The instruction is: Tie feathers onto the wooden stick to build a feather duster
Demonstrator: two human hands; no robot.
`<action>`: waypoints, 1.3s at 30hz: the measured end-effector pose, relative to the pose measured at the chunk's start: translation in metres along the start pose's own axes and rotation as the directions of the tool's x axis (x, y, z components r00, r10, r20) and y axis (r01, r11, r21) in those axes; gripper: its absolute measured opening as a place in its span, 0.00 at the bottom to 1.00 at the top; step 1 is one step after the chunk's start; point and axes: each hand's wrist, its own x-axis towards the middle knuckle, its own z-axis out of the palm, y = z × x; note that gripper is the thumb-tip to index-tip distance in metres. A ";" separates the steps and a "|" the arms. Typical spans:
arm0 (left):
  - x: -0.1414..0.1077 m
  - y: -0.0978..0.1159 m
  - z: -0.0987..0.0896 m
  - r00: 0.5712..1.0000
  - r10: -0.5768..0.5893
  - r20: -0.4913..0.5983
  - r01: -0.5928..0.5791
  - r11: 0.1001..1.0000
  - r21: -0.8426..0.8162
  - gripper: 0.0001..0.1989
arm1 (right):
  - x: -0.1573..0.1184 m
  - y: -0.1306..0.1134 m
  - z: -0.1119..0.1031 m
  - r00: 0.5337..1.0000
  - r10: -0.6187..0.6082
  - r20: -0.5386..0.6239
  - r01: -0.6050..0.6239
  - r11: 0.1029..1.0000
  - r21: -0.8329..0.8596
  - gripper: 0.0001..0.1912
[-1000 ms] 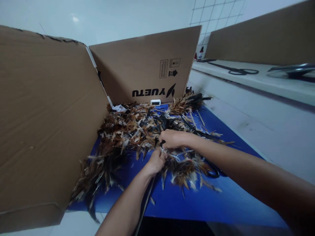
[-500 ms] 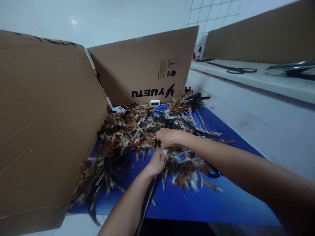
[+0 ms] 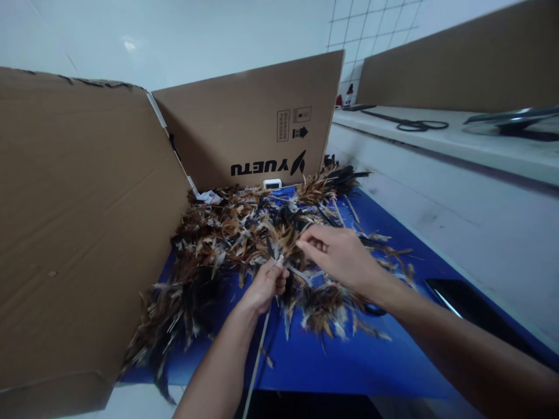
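Gripping a thin, pale, straight stick [image 3: 258, 355], the left hand [image 3: 265, 285] is closed around it, and the stick runs down from this hand toward the person. Just above the same hand stands a small tuft of brown, grey and black feathers [image 3: 280, 245]. The right hand [image 3: 335, 251] is near this tuft, on its right side, with the fingers bent; I cannot tell whether the fingertips pinch something. Beyond both hands, a wide heap of loose brown, black and whitish feathers [image 3: 222, 227] covers part of the blue, smooth worktop [image 3: 314, 364]. Behind this heap, far from the hands, there is a small white device with a dark screen [image 3: 272, 184], before an upright brown cardboard panel [image 3: 209, 116]. To the right of the right hand, beyond its forearm, lies a flat, black, glossy object [image 3: 476, 308].
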 end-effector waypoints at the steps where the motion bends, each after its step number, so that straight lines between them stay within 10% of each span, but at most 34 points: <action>1: -0.001 0.003 0.000 1.000 -0.009 -0.003 0.009 1.000 -0.007 0.20 | -0.009 0.002 0.002 0.997 0.050 0.066 -0.054 0.996 0.064 0.10; 7: -0.005 0.010 0.003 1.000 -0.024 -0.019 0.023 0.999 -0.023 0.18 | -0.033 0.028 0.048 0.950 0.181 0.253 -0.255 0.919 0.301 0.14; 13: -0.004 0.012 -0.001 0.999 -0.008 -0.045 0.007 1.000 -0.014 0.17 | -0.023 0.034 0.077 0.837 0.289 0.465 -0.535 0.609 0.586 0.12; 31: -0.001 -0.003 0.003 0.990 0.055 -0.128 -0.010 0.945 0.327 0.17 | -0.026 0.034 0.097 0.943 0.313 0.114 -0.325 0.795 0.511 0.17; 39: 0.001 -0.007 0.011 0.916 0.360 -0.177 -0.129 0.682 0.720 0.09 | -0.032 0.030 0.100 0.941 0.338 -0.004 -0.309 0.864 0.398 0.16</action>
